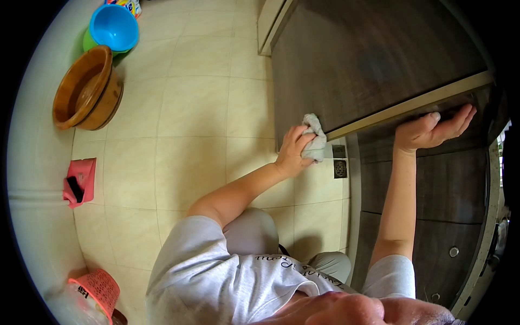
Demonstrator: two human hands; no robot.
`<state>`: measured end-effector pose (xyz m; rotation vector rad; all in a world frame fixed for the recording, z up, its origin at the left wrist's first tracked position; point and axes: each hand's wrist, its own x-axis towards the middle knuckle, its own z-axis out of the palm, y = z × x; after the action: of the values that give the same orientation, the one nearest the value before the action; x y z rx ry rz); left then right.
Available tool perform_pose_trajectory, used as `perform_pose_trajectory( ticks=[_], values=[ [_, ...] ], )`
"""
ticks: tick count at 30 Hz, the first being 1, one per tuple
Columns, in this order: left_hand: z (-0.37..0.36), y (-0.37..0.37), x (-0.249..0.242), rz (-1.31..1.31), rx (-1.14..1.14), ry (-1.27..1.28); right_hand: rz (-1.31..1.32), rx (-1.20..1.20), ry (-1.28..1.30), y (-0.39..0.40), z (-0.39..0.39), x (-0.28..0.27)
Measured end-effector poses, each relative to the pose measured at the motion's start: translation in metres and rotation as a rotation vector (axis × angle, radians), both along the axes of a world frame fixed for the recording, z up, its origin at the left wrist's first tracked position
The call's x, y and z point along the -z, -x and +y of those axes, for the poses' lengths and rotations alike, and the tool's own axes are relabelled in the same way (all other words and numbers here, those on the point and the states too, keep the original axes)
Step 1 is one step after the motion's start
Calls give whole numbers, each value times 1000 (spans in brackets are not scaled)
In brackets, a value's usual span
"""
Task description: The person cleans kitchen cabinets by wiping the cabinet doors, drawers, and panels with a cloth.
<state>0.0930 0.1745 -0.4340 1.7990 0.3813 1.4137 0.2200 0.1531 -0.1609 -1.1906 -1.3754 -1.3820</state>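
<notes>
My left hand [292, 154] is closed around a crumpled light grey cloth [314, 138]. The cloth is at the near left corner of a dark wood-grain cabinet door [379, 59], which stands open with a pale edge strip [411, 102] along its near side. My right hand [433, 129] is just below that strip, towards its right end. Its fingers stretch out to the right, with nothing visible in the palm. Dark cabinet fronts [422, 187] with a round metal knob [454, 251] lie beneath my right forearm.
Cream floor tiles [189, 114] with a dark square drain [340, 169] lie below. Along the left wall are a blue basin [114, 30], a brown wooden tub [103, 103], a pink dustpan-like item [84, 176] with a black part, and a coral plastic basket [100, 290].
</notes>
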Motion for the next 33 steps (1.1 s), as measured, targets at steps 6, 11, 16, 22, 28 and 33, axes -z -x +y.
perform_pose_trajectory(
  ticks=[6, 11, 16, 22, 28, 33],
  values=[
    [25, -19, -96, -138, -35, -234, 5, 12, 13, 1, 0, -1],
    [80, -56, -253, -531, -88, -573, 22, -50, -3, -1, 0, 0],
    [99, -78, -326, -733, -177, -439, 40, -56, -18, 3, 0, -2],
    [48, -40, -248, -497, -21, -413, 42, -118, -83, -2, 2, -3],
    [17, -38, -167, -448, -45, -133, 85, -66, -63, 0, -1, -7],
    [21, -41, -150, -431, -283, -174, 149, -83, 5, 8, -6, -2]
  ],
)
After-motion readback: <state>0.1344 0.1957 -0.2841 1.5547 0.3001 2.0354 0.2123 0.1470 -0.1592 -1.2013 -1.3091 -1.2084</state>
